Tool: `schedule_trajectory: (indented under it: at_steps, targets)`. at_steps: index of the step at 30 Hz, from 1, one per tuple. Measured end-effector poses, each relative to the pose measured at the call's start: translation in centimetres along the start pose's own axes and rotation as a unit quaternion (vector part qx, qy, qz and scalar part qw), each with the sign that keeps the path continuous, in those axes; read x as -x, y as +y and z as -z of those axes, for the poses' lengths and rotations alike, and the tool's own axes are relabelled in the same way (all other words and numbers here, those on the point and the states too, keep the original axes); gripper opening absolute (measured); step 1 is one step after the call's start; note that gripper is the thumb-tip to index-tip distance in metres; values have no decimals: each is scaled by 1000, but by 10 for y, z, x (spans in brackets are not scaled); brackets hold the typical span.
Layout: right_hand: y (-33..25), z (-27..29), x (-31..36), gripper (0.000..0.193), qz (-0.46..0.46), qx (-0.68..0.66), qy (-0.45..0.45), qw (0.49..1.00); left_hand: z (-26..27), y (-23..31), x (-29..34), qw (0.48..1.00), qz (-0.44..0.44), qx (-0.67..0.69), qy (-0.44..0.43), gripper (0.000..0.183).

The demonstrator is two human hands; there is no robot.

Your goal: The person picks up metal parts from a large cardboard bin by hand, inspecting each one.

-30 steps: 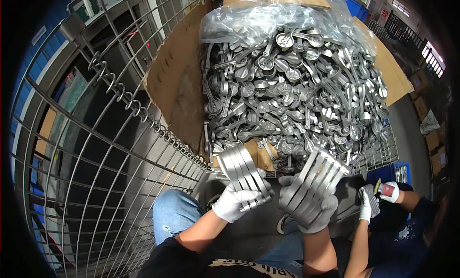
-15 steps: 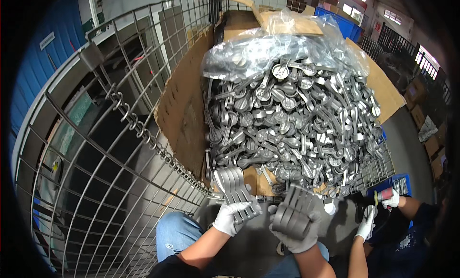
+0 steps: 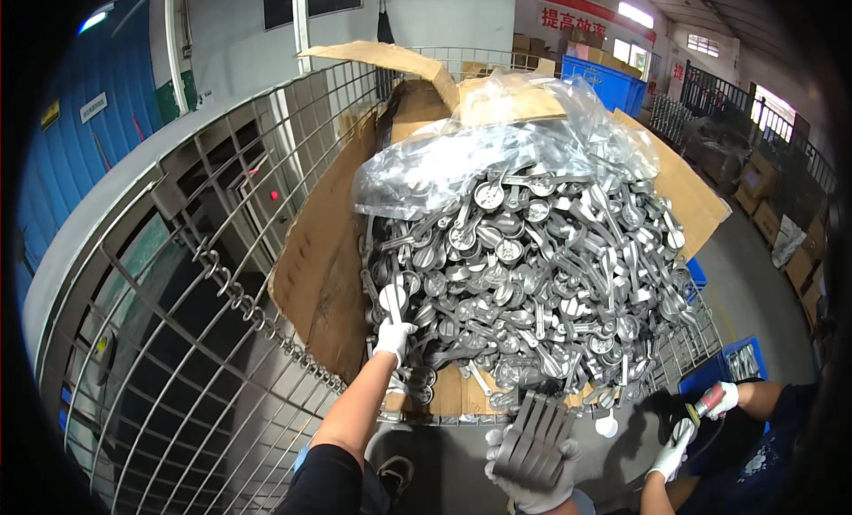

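Observation:
A big heap of grey spoon-shaped metal castings (image 3: 532, 284), each with a round cupped end and a narrow handle, fills a cardboard-lined wire cage. My left hand (image 3: 392, 339), white-gloved, reaches to the heap's left edge. Its fingers are closed round the handle of one casting (image 3: 392, 298), whose round end points away from me. Low in front of the cage, my right hand (image 3: 532, 479), also gloved, holds a row of several castings (image 3: 534, 444) lying side by side. The fingers curl round their sides, and part of the palm is hidden beneath them.
Clear plastic sheeting (image 3: 461, 160) covers the far side of the heap. Wire mesh (image 3: 177, 355) rises along the left. At the lower right, a co-worker's gloved hands hold a casting and a red power tool (image 3: 710, 400), near a blue bin (image 3: 741, 360).
My left hand has moved forward to the heap, and the row of castings it held is no longer in it. My right hand, still holding its row, is slightly lower. The view has tilted up.

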State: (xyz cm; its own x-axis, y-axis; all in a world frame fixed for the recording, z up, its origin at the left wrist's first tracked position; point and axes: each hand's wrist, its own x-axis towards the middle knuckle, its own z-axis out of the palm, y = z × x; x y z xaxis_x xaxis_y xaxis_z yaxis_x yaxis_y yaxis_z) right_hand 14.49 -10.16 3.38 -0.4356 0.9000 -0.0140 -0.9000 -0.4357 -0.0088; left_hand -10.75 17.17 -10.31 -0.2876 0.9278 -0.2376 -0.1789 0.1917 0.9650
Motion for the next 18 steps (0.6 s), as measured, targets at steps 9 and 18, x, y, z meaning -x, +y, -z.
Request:
schedule_trajectory:
  at_steps: [9, 18]
  targets:
    - [-4, -10, -13, 76, -44, -119, -35, 991, -8, 5, 3, 990, 47, 129, -46, 20]
    - [-14, -2, -12, 82, -46, -83, -58, 994, 23, 58, 117, 896, 239, 284, -243, 35]
